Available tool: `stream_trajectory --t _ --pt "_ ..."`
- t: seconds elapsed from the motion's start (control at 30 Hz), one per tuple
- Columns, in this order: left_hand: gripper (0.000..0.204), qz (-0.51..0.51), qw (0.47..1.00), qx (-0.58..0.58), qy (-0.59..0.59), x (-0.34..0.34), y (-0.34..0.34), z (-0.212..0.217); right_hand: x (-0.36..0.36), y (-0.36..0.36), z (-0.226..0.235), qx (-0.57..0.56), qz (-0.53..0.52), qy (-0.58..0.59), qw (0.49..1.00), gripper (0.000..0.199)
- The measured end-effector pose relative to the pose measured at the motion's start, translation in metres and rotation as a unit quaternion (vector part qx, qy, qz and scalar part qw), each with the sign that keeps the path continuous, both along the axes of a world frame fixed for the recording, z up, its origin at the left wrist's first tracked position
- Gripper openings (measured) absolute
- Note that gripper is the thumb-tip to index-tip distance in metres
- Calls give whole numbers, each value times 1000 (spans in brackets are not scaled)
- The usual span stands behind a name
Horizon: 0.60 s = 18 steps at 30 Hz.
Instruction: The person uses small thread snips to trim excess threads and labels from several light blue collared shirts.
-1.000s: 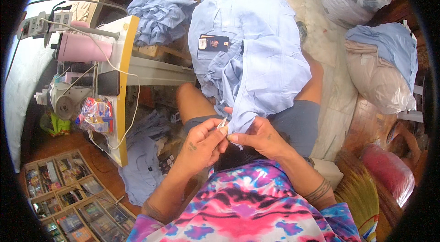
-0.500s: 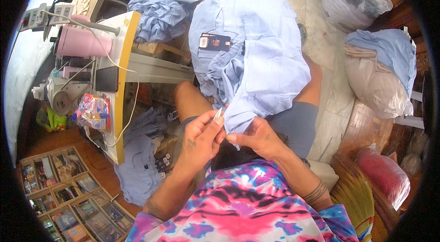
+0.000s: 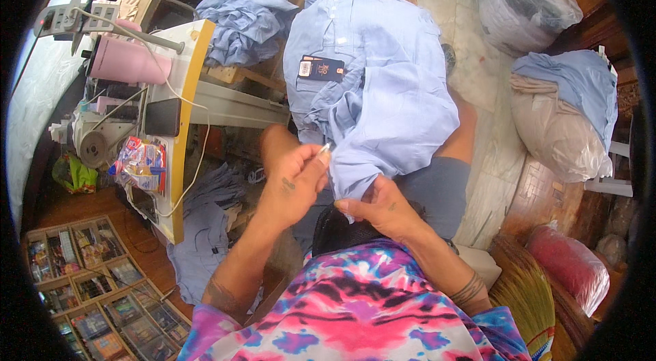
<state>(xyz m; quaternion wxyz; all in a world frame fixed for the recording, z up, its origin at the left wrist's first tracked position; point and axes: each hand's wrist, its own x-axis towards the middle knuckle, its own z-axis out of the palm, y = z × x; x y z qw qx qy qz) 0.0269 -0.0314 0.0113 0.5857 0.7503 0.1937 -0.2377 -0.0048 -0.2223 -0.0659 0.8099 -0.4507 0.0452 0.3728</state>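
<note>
Head view: blue garment (image 3: 403,115) over the lap (image 3: 444,186), its end pinched in the grip of the right hand (image 3: 384,208); the left hand (image 3: 290,180) holds a small metal tool (image 3: 324,148) — should the cloth slacken, its tip might snag it.

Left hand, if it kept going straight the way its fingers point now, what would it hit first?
Probably the blue cloth that the right hand pinches, the metal tool in the left hand leading. Depth is unclear here.
</note>
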Motion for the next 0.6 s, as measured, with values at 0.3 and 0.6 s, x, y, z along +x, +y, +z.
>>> stream_trajectory --t 0.3,0.6 --pt "21 -32 999 21 -23 41 7 0 -22 14 -15 -73 -31 -87 993 44" --pt "25 -41 999 24 12 76 16 -4 -15 25 23 -72 14 17 997 36"
